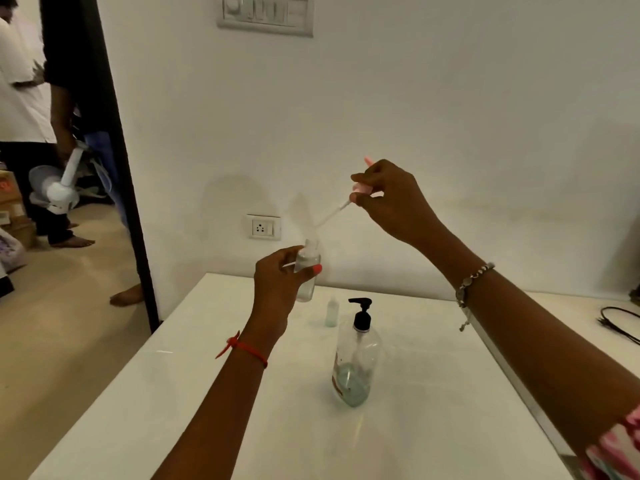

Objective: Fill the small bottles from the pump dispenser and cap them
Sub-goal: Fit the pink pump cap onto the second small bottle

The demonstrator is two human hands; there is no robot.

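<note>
My left hand (277, 275) grips a small clear bottle (307, 271), open at the neck, above the far edge of the white table (207, 393). My right hand (388, 199) pinches a pink spray cap (362, 188) up and to the right of that bottle. The cap's thin dip tube (329, 218) slants down-left toward the bottle's mouth and stays outside it. A tall clear pump dispenser (355, 362) with a black pump head stands on the table, with a little bluish liquid at its bottom. A second small capped bottle (331, 311) stands just behind it.
A black cable (620, 320) lies at the table's right edge. A wall socket (264, 226) sits low on the white wall behind. Through the doorway at left, persons stand barefoot, one holding a white fan (59, 188).
</note>
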